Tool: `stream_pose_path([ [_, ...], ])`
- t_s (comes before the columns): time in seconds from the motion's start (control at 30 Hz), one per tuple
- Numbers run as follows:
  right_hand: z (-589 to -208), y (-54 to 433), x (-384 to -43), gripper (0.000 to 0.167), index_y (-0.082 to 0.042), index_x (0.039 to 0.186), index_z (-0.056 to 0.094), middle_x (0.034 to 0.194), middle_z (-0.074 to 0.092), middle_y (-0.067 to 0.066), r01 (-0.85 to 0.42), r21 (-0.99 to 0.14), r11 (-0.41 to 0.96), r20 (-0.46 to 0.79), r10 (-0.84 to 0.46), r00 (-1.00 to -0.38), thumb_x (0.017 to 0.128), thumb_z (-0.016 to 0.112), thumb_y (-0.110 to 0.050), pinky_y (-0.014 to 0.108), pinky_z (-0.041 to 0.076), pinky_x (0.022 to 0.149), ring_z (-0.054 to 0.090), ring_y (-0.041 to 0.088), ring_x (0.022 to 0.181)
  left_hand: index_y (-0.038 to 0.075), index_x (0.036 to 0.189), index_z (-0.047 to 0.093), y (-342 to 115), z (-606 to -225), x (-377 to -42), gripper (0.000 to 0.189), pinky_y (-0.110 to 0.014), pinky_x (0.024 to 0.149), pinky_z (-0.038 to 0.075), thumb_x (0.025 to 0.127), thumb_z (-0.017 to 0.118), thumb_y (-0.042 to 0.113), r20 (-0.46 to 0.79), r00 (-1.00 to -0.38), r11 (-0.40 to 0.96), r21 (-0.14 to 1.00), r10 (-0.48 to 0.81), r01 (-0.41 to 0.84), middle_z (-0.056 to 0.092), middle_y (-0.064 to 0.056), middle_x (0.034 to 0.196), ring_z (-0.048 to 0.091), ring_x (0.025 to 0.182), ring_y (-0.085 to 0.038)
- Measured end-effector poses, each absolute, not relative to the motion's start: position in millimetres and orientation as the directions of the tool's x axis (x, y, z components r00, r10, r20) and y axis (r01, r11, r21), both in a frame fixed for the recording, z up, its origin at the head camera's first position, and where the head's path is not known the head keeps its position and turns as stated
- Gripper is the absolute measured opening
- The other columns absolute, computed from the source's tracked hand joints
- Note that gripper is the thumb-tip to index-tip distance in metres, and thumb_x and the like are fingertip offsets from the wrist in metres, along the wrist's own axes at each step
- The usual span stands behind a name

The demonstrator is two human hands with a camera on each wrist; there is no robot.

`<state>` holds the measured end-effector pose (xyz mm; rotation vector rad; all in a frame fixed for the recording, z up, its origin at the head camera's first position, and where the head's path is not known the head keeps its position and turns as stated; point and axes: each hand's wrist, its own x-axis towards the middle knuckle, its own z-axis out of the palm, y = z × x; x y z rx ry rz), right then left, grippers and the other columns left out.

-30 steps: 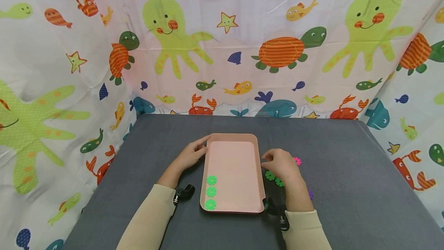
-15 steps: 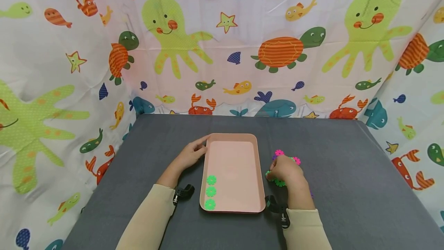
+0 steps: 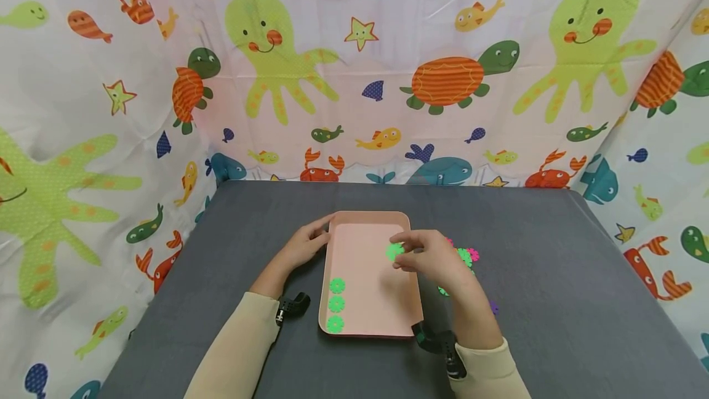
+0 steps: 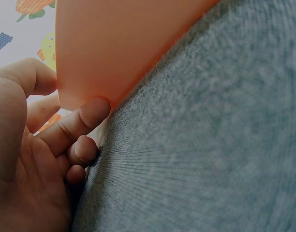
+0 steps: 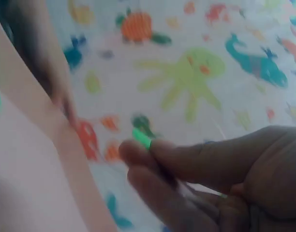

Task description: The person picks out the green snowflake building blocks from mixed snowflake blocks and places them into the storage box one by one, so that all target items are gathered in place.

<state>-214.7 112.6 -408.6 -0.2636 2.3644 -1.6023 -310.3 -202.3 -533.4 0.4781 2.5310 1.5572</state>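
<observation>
In the head view my right hand [image 3: 429, 257] pinches a green flower-shaped disc [image 3: 394, 251] over the right side of a pink tray [image 3: 370, 220]. The right wrist view shows the green disc [image 5: 141, 137] edge-on between thumb and fingertips. My left hand [image 3: 303, 244] rests at the tray's far left corner. Seen from the left wrist, its fingertips touch the outside of the tray wall [image 4: 119, 43], low near the cloth. A column of green discs [image 3: 336, 304] lies along the tray's near left side.
Right of the tray, partly hidden by my right hand, lies a group of loose discs: green [image 3: 464, 256], pink [image 3: 473, 254] and purple [image 3: 494, 307]. Grey cloth [image 3: 554, 276] covers the table. A curtain with sea animals [image 3: 354, 79] hangs behind it.
My right hand has gone from the loose discs to over the tray's right side, bringing a green disc with it. The left hand and the column of discs have stayed put.
</observation>
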Motion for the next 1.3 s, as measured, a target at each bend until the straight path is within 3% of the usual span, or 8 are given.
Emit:
stream_pose_path([
  [0.2,-433.1,60.4,-210.5,0.035,0.003,0.122,0.072,0.097,0.062,0.013,-0.011,-0.937,0.349,-0.133,-0.386,-0.913,0.088,0.074,0.007,0.034,0.059,0.076,0.069,0.021,0.082,0.02,0.158,0.045,-203.0,-533.5,-310.1,0.053,-0.029,0.055,0.039,0.106,0.056,0.017,0.048,-0.943,0.434,0.88,0.328,0.196,0.054,-0.007,0.071,0.044,0.055,-0.013],
  [0.37,-460.9,21.9,-206.1,0.033,0.003,0.119,0.074,0.082,0.063,0.004,-0.065,-0.879,0.471,-0.092,-0.302,-0.949,0.087,0.08,-0.002,0.029,0.051,0.06,0.064,0.015,0.068,0.02,0.157,0.046,-203.4,-533.1,-309.8,0.051,-0.03,0.057,0.038,0.107,0.055,0.016,0.047,-0.942,0.436,0.878,0.333,0.198,0.053,-0.006,0.069,0.043,0.055,-0.014],
  [0.47,-473.9,6.8,-206.6,0.032,0.001,0.114,0.075,0.073,0.06,-0.001,-0.106,-0.814,0.572,-0.024,-0.215,-0.976,0.085,0.084,-0.009,0.028,0.044,0.057,0.057,0.013,0.062,0.02,0.157,0.046,-202.9,-531.7,-310.4,0.052,-0.031,0.057,0.038,0.107,0.055,0.016,0.053,-0.938,0.43,0.879,0.342,0.206,0.052,-0.006,0.068,0.043,0.055,-0.015],
  [0.57,-482.4,-2.7,-210.0,0.031,-0.003,0.11,0.078,0.07,0.058,-0.003,-0.103,-0.744,0.661,0.018,-0.134,-0.991,0.083,0.086,-0.014,0.03,0.043,0.059,0.051,0.013,0.063,0.02,0.157,0.046,-202.3,-531.2,-311.8,0.052,-0.031,0.057,0.038,0.107,0.055,0.016,0.059,-0.937,0.431,0.877,0.344,0.213,0.053,-0.005,0.069,0.044,0.056,-0.015],
  [0.77,-492.4,-15.8,-218.9,0.031,-0.008,0.11,0.079,0.082,0.066,-0.002,-0.037,-0.67,0.741,-0.016,-0.065,-0.998,0.082,0.087,-0.019,0.035,0.049,0.063,0.058,0.015,0.073,0.022,0.157,0.047,-203.3,-533.0,-312.1,0.051,-0.031,0.057,0.038,0.106,0.056,0.016,0.066,-0.944,0.451,0.866,0.322,0.215,0.051,-0.002,0.068,0.045,0.057,-0.016],
  [0.93,-497.5,-21.9,-223.2,0.031,-0.007,0.112,0.079,0.097,0.073,0.005,-0.042,-0.669,0.742,-0.005,-0.061,-0.998,0.083,0.086,-0.016,0.041,0.054,0.074,0.067,0.022,0.087,0.022,0.156,0.048,-205.3,-534.2,-310.6,0.051,-0.031,0.058,0.038,0.106,0.056,0.016,0.071,-0.952,0.462,0.862,0.299,0.21,0.051,-0.001,0.068,0.046,0.059,-0.017],
  [1.03,-499.0,-21.4,-223.8,0.03,-0.006,0.114,0.078,0.096,0.073,0.005,-0.054,-0.677,0.734,0.011,-0.063,-0.998,0.085,0.083,-0.01,0.042,0.053,0.079,0.067,0.022,0.089,0.022,0.156,0.048,-205.0,-533.7,-310.4,0.051,-0.033,0.06,0.039,0.106,0.056,0.017,0.072,-0.951,0.461,0.862,0.299,0.21,0.052,-0.003,0.07,0.047,0.061,-0.018],
  [1.3,-487.0,-8.9,-215.4,0.028,-0.006,0.12,0.076,0.093,0.071,0.002,-0.108,-0.717,0.688,0.045,-0.109,-0.993,0.093,0.073,-0.005,0.038,0.052,0.074,0.063,0.019,0.082,0.022,0.156,0.048,-203.6,-534.0,-311.5,0.05,-0.033,0.061,0.039,0.107,0.055,0.019,0.068,-0.95,0.463,0.861,0.304,0.209,0.054,-0.004,0.072,0.047,0.061,-0.018],
])
